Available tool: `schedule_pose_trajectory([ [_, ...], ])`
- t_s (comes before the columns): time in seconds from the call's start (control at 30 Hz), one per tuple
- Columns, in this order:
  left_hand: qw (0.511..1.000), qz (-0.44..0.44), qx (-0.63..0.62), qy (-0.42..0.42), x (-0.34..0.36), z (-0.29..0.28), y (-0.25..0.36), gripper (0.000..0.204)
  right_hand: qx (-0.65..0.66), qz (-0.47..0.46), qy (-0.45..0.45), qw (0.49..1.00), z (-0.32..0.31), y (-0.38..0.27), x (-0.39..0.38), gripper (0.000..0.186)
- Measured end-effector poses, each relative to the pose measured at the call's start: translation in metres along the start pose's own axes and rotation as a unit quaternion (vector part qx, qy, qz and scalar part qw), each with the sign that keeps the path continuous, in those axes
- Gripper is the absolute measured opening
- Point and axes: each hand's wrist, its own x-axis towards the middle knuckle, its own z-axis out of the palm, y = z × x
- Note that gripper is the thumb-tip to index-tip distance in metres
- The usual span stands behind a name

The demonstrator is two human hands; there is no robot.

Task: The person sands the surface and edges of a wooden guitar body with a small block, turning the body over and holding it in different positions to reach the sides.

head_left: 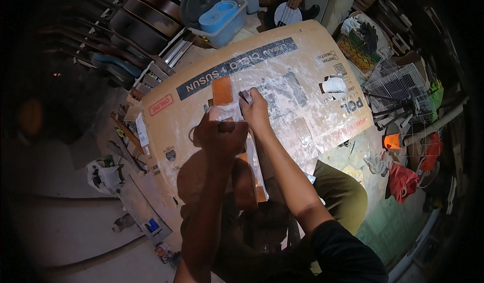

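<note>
A long, narrow orange-brown wooden piece [222, 91] lies lengthwise in front of me, its flat far end resting over a large printed cardboard sheet [166, 119]. White, dusty-looking patches show along its side, and its near end reaches toward my lap. My left hand [222, 134] is closed round the piece just below the far end. Right beside it, my right hand [255, 111] pinches a small, dark, flat scrap [246, 97] at the edge of the wood. The scrap's kind cannot be made out. Pale powder is smeared over the cardboard.
A crumpled white scrap [334, 85] sits on the cardboard's right side. Beyond the far edge stand a clear tub with a blue container [218, 17] and a guitar-like instrument [288, 15]. Several instrument bodies [136, 26] line the left. A wire rack [398, 89] and red cloth [403, 182] are right.
</note>
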Motion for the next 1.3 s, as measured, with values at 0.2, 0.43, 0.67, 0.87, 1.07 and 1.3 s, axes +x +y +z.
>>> schedule_pose_trajectory([
  [0.2,1.000,0.011,0.022,0.011,-0.001,-0.002,0.000,0.016,-0.013,-0.011,-0.005,1.000,-0.003,-0.006,-0.007,0.023],
  [0.43,0.999,-0.022,-0.036,0.021,0.002,0.001,-0.006,0.019,-0.015,-0.052,0.014,0.998,0.003,0.008,-0.004,0.024],
  [0.67,0.992,0.059,0.083,0.079,-0.007,0.002,-0.041,0.033,0.006,-0.021,-0.073,0.997,-0.022,0.009,-0.016,0.020],
  [0.87,0.982,0.093,0.144,0.084,-0.006,-0.009,-0.045,0.041,0.042,0.060,-0.003,0.997,-0.032,-0.018,-0.018,0.019],
  [1.07,0.985,0.052,0.152,0.060,-0.006,-0.012,-0.041,0.044,0.021,-0.007,-0.007,1.000,0.003,-0.003,-0.013,0.022],
  [1.3,0.999,-0.032,0.001,0.024,-0.002,-0.021,-0.034,0.033,-0.045,-0.063,0.013,0.997,0.013,0.008,-0.013,0.024],
])
